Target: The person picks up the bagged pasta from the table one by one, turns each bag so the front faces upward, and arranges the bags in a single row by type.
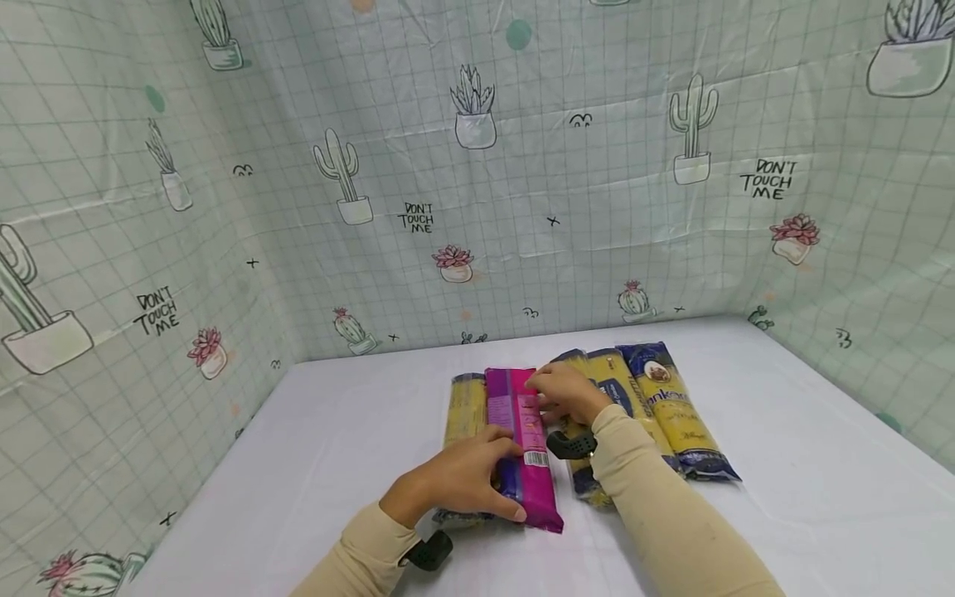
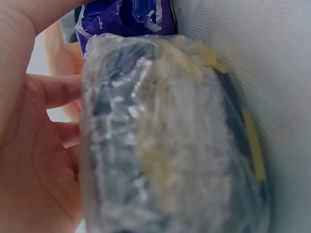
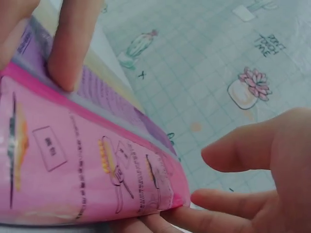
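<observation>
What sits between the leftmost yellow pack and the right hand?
The pink-and-purple pack lies between the leftmost yellow pack and the right hand, which touches its right side. The head view shows this.

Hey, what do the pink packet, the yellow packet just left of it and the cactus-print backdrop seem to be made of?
Pink packet: likely printed plastic film, glossy, judging by its pale sheen. Yellow packet: probably thin plastic film, shiny; its end looks see-through and crinkled, with bright glints. Backdrop: fabric or plastic sheeting, I can't tell; faintly shiny, with soft wrinkles.
</observation>
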{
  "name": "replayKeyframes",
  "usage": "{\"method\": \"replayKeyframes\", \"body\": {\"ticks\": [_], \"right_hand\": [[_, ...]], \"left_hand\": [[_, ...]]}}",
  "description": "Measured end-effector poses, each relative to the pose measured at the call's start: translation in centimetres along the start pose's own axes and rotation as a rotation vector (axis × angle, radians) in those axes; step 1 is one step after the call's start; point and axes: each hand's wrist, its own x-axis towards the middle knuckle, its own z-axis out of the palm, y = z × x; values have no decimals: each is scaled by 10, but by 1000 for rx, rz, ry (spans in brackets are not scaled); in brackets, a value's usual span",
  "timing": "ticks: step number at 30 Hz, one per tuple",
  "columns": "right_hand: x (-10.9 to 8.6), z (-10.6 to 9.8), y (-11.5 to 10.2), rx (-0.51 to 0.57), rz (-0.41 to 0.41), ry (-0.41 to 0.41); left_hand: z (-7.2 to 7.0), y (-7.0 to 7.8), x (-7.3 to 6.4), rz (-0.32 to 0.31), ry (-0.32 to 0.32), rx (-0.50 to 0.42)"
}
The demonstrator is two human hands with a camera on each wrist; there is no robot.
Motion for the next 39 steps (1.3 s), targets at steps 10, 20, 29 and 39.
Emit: {"method": "replayKeyframes", "body": {"ticks": [10,20,29,39], "right_hand": [[-1,6,-1,-124,37,64],[-1,13,-1,-316,67,98],[-3,12,-2,-358,25,94],[-1,14,1,-389,-12,83]], "left_hand": [[1,-1,1,-9,11,-10],[3,-2,1,30,34,-10],[1,-3,2,38,28,-17],[0,-2,0,20,18,-43]]}}
